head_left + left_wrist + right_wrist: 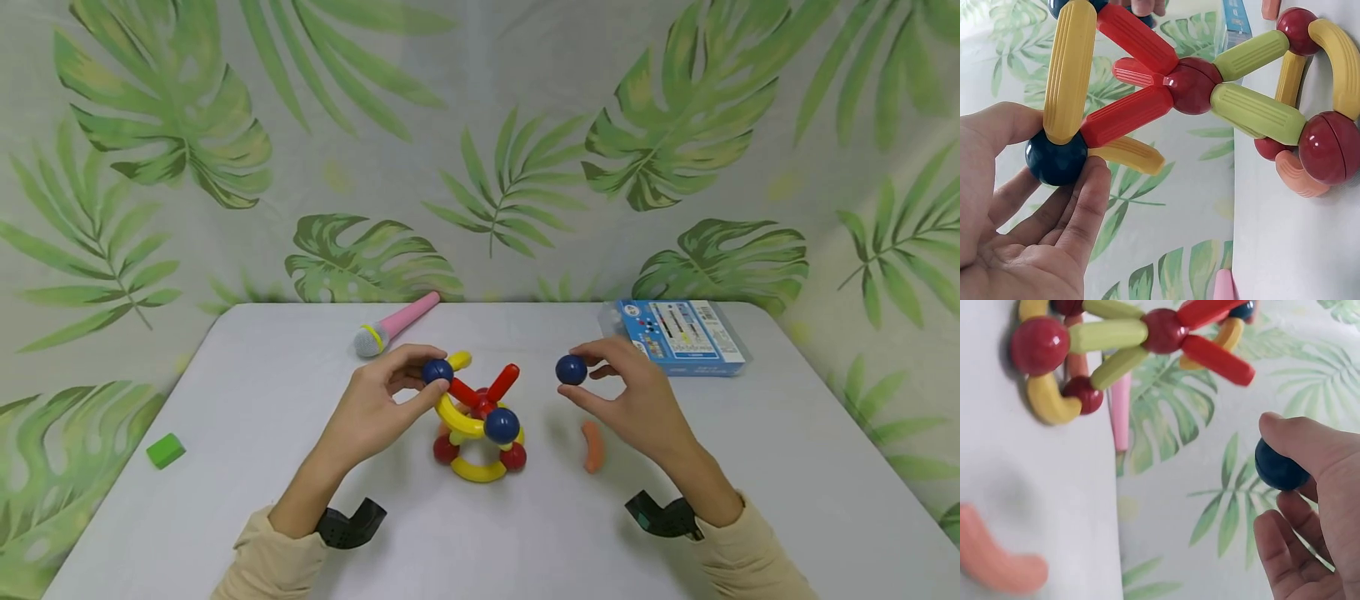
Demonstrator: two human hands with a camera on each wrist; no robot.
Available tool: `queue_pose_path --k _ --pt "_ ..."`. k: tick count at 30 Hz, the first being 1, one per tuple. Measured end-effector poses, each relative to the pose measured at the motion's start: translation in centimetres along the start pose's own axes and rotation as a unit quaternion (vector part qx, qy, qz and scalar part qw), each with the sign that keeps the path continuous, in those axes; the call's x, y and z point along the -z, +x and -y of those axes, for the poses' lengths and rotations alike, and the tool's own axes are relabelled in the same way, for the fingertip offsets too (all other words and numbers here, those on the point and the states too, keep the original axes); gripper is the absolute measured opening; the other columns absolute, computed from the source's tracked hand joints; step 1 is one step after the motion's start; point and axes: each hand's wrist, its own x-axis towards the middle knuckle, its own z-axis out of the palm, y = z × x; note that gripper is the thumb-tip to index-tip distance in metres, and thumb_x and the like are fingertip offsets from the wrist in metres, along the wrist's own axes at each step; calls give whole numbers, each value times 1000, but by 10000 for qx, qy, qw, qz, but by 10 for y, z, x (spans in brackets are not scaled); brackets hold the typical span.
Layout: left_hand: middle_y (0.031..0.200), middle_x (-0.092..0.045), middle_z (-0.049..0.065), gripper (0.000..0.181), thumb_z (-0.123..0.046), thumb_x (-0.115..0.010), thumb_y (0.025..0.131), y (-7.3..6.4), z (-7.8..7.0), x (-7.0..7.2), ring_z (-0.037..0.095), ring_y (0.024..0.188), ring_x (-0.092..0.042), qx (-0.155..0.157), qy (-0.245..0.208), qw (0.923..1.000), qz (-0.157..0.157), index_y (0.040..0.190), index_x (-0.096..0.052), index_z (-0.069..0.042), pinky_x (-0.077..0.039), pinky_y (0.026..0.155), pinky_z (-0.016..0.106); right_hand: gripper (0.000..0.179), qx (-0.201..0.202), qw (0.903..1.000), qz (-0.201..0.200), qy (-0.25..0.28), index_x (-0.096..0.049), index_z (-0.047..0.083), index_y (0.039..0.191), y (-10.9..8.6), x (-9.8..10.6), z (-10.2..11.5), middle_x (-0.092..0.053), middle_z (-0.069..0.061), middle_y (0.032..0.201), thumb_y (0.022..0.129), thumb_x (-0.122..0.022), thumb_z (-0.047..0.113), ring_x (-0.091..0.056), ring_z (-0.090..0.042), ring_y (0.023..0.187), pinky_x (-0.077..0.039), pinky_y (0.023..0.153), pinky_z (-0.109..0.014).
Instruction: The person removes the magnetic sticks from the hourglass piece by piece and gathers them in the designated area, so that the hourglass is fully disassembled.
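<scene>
My left hand (375, 412) pinches a blue ball (437, 372) on the upper left of a standing magnetic stick-and-ball model. A curved yellow stick (1071, 69) links that ball to another blue ball (502, 426) at the front. Red sticks (1129, 115) fan up from a dark red centre ball (1194, 85), and light green sticks (1259, 112) run down to the base of red balls (1040, 345) and curved sticks. One red stick (1222, 362) has a bare end toward the right. Apart from the model, my right hand (633, 396) pinches a loose blue ball (1279, 465) between thumb and fingers.
A curved orange stick (592, 447) lies on the white table (285, 400) right of the model. Behind stand a pink toy microphone (405, 321) at left and a blue box (682, 337) at right. A green block (166, 451) sits far left.
</scene>
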Motion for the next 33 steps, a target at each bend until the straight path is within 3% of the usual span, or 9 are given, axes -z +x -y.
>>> queue_pose_path --k 5,13,19,33 --pt "116 -71 5 35 -18 -75 96 0 -1 0 14 98 -69 24 9 10000 14 129 -66 -11 -59 90 25 47 -113 9997 57 -209 -69 5 117 -13 9 -18 -68 -1 105 76 -91 6 -63 -11 94 -54 81 -11" --pt "116 -71 4 35 -19 -75 96 0 -2 0 14 98 -69 51 32 10000 33 129 -66 -11 -58 90 22 40 -635 9964 477 -281 -65 1 121 -22 10 -47 -69 -9 105 86 -84 8 -67 -21 92 -63 76 -38" --pt "116 -70 4 35 -19 -75 96 -1 -2 1 14 97 -69 69 64 10000 32 129 -66 -11 -58 90 23 38 -1196 9870 1047 -225 -65 3 124 -28 -1 -67 -72 -12 113 91 -80 14 -68 -26 100 -62 82 -43" --pt "115 -71 5 36 -19 -76 96 -1 -2 0 14 97 -69 85 70 9999 4 129 -66 -11 -59 90 23 39 -1652 9739 1432 -614 -68 2 124 -35 -13 -80 -71 -12 108 91 -80 20 -67 -27 96 -60 82 -45"
